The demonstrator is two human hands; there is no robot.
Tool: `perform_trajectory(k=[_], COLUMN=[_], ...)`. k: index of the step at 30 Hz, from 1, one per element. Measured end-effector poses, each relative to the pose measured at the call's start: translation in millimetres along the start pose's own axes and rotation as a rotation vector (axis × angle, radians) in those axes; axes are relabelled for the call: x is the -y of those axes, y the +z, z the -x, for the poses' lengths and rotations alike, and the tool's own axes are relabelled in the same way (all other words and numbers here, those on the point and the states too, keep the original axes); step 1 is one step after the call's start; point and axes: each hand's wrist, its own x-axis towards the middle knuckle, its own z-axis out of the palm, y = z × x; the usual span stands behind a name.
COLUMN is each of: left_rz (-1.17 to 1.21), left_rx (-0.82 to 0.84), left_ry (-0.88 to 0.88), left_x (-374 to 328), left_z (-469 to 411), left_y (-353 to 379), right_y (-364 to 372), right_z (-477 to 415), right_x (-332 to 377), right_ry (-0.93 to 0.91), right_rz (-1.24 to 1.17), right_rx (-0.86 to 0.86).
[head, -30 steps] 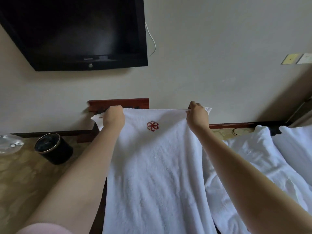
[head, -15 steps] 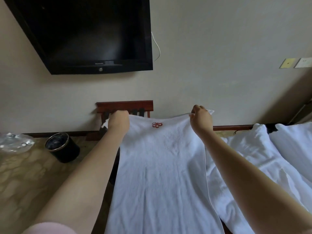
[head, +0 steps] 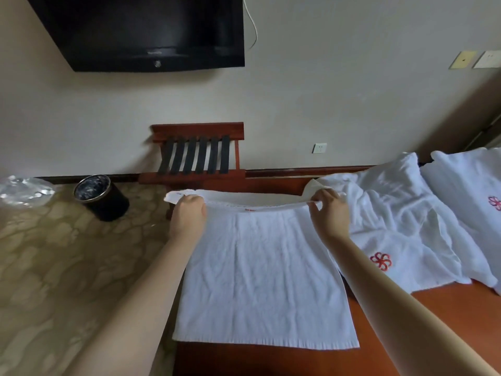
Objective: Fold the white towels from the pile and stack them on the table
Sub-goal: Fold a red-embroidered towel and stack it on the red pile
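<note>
A white towel [head: 261, 278] lies spread on the reddish-brown table [head: 379, 335], its near hem towards me. My left hand [head: 188, 214] grips the towel's far left corner. My right hand [head: 329, 213] pinches the far right corner. Between them the far edge is held a little above the towel, with a bit of its red emblem showing at the fold. The pile of white towels [head: 412, 221] lies loose on the table to the right, one with a red flower emblem [head: 381, 261].
A wooden luggage rack [head: 199, 153] with black straps stands against the wall behind the table. A black waste bin [head: 101, 198] and a clear plastic bag [head: 24, 189] sit on the patterned floor at left. A black TV [head: 146, 31] hangs above.
Both hands have lowered the towel's held edge from up in front of me down towards the table. The towel now lies flat, and the luggage rack behind it is uncovered.
</note>
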Motion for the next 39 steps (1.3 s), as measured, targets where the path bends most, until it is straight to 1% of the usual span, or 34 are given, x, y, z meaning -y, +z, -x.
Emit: perform_trajectory(k=[2,5,8,11,17,22,24,27,30,33,35,37,39], left_rz=[0.057,0.073,0.103,0.126,0.119,0.073,0.052,-0.004,-0.016,-0.094,-0.116,-0.093,-0.052], left_rx=[-0.054,-0.037,-0.079,-0.107,-0.106,-0.137,-0.130,-0.014,0.189,0.394,0.503,0.547,0.536], left_ry=[0.029,0.039,0.042,0.049,0.029,0.046,0.021,-0.011,-0.085,-0.126,-0.144,-0.168,-0.165], left_x=[2.6,8.3,13.5,14.7,14.5,9.7,11.4,16.2,23.3,31.4,32.1,33.4,36.4], left_z=[19.6,45.5,69.7,99.1,154.9,182.4,191.8,212.8,231.6,243.9,249.4,255.9,263.7], left_y=[1.4,4.8,8.2,9.5,16.4,17.6,19.2,25.8,35.8,53.3,60.2,63.4,64.5], right_y=[-1.3,-4.6,-12.1,-19.8,-27.8,-37.7,-39.1,-37.0,-31.4,-20.3,-10.9,-6.5,-6.1], right_z=[20.0,46.3,70.6,99.3,150.8,172.1,184.8,206.2,226.3,239.5,250.7,261.6,270.2], right_x=[-2.2,-4.4,-4.0,-9.2,-30.0,-35.1,-39.6,-51.5,-68.2,-84.6,-93.1,-94.7,-93.7], right_ry=[0.002,-0.026,-0.039,-0.056,-0.053,-0.070,-0.092,-0.125,-0.149,-0.018,0.060,0.162,0.230], right_rz=[-0.008,-0.006,-0.027,-0.052,-0.028,-0.049,-0.034,0.048,0.144,0.294,0.410,0.412,0.354], right_rx=[-0.030,-0.088,-0.146,-0.169,-0.077,-0.062,-0.054,-0.008,0.144,0.389,0.511,0.593,0.585])
